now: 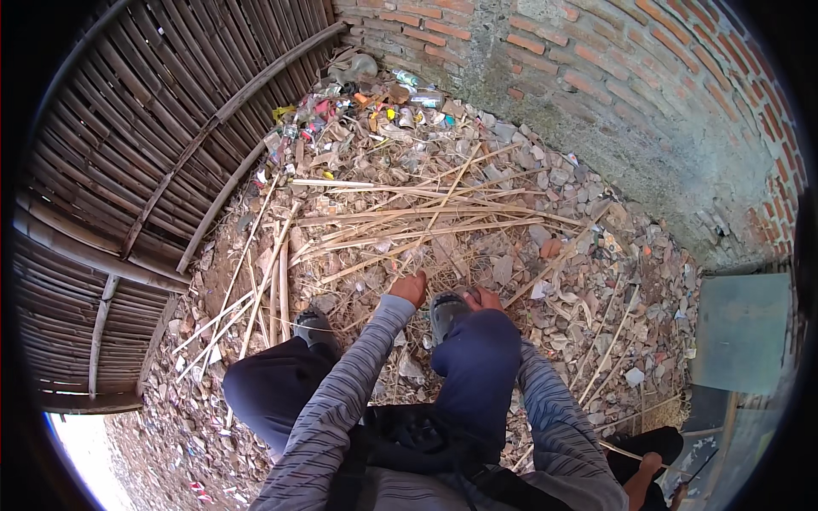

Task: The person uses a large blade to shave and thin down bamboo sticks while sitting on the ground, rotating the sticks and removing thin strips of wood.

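Posture: the person is bending forward over rubble-strewn ground (596,324), both forearms in grey striped sleeves extending downward past the knees.
Left hand (411,288): it is reaching down to the pile of dry pale-yellow bamboo strips and stalks (400,221), lying just ahead of the feet. The hand is showing its back; whether the fingers are spread or pinching a strip cannot be told.
Right hand (482,298): it is hovering just beyond the right grey sandal (446,313), at the near edge of the same pile. The fingers are curling downward; the grip itself is hidden.
Strip pile location: it is spreading across the middle of the ground, between the woven bamboo fence (145,170) on the left and the red brick wall (613,77) on the right.
Loose strips: several long thin pale slats (256,289) are lying separately near the left foot, running toward the fence.
Far corner: a heap of mixed coloured litter (358,102) is sitting where fence and wall meet.
Lower right: another person's bare foot (643,477) is showing at the edge.
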The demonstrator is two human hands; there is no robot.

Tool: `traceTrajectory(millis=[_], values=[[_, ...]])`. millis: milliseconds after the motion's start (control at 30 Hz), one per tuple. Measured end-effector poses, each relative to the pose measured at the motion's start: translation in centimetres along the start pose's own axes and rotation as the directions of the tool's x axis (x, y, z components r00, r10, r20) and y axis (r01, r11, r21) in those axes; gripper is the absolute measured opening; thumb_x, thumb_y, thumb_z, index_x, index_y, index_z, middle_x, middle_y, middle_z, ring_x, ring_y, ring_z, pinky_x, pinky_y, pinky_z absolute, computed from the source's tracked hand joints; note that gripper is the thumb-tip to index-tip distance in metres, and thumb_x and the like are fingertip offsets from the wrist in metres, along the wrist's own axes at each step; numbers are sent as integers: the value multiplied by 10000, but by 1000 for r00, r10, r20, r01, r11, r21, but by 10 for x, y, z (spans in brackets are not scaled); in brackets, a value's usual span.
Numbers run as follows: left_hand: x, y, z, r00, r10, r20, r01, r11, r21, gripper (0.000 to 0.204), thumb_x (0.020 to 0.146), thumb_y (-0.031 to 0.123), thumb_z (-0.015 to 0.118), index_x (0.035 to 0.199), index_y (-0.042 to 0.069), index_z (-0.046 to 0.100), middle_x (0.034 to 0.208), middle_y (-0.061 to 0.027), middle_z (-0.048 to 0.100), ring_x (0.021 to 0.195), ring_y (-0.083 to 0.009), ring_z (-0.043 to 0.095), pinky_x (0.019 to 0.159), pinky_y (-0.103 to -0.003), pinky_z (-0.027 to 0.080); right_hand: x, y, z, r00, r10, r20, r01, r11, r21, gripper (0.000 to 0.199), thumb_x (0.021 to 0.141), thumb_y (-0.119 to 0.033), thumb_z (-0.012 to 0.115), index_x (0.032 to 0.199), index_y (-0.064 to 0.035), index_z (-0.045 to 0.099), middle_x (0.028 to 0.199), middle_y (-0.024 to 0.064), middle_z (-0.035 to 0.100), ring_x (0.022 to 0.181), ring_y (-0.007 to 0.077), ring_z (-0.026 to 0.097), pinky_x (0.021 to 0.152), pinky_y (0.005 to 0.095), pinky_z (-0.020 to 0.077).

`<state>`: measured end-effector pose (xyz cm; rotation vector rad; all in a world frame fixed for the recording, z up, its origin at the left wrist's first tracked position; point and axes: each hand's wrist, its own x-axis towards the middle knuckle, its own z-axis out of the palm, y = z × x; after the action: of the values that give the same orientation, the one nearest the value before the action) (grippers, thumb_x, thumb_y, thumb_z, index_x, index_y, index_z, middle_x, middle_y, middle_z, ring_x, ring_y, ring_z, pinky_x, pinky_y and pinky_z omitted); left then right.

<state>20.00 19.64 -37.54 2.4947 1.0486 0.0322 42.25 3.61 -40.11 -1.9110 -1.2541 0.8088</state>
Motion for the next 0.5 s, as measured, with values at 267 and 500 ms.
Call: traceTrajectory(millis=[267, 500], values=[[2, -2, 29, 998, -16, 60, 18, 999, -46, 315, 1029, 290, 518, 1063, 41, 707, 956, -304, 726, 903, -473, 723, 808, -560, 579, -1, -23, -6, 993, 112, 41, -107, 989, -97, 383, 1005, -337, 682, 1165, 10, 649, 831, 225, 717, 759, 354, 716, 738, 412, 539], [6, 5, 19, 991, -55, 123, 62, 996, -58, 289, 990, 216, 544, 1089, 7, 718, 1000, -287, 737, 953, -475, 718, 833, -556, 576, -2, -88, -23, 917, -244, -317, 243, 969, -44, 474, 1003, -409, 663, 1122, 49, 635, 710, 239, 629, 589, 407, 587, 600, 481, 442]])
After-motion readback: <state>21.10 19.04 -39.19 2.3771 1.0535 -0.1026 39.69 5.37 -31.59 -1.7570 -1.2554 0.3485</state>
